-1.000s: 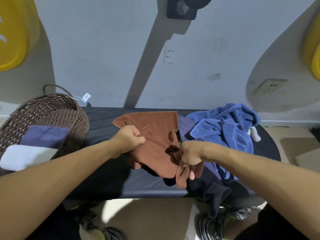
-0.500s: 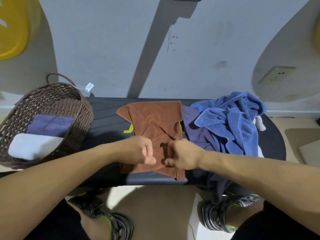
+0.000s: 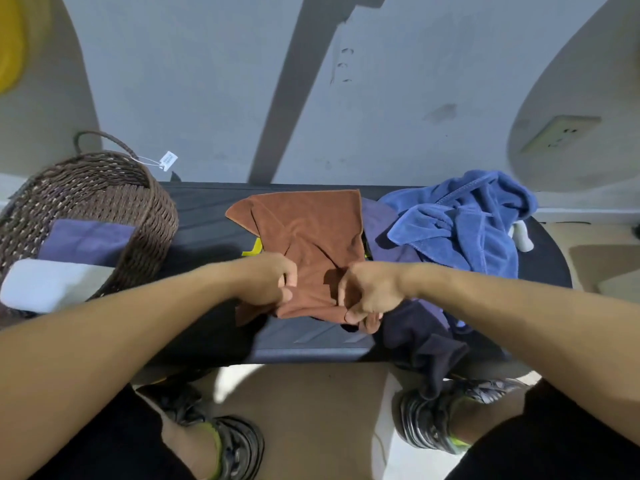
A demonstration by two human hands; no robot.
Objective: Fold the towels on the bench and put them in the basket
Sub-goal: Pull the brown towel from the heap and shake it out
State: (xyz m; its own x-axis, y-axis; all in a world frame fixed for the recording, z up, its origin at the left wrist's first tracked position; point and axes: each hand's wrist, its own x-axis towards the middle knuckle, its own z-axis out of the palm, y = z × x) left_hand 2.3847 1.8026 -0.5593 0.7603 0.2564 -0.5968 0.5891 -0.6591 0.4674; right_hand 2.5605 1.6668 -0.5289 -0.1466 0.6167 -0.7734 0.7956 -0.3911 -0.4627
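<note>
A brown towel (image 3: 311,237) lies spread on the middle of the dark bench (image 3: 207,216). My left hand (image 3: 270,280) pinches its near left edge. My right hand (image 3: 370,292) grips the near right corner, bunched under the fingers. To the right lies a crumpled blue towel (image 3: 464,223), with a dark navy towel (image 3: 422,337) hanging over the bench's front edge. The brown wicker basket (image 3: 145,216) stands at the bench's left end and holds a folded purple towel (image 3: 86,242) and a folded white towel (image 3: 52,285).
A grey wall rises right behind the bench, with a socket (image 3: 557,133) at the right. A small white object (image 3: 523,235) peeks out beside the blue towel. My feet in dark shoes (image 3: 235,448) stand on the tan floor below the bench.
The brown towel has been laid down flatter on the bench. Both hands came down to its near edge and have since moved a little apart.
</note>
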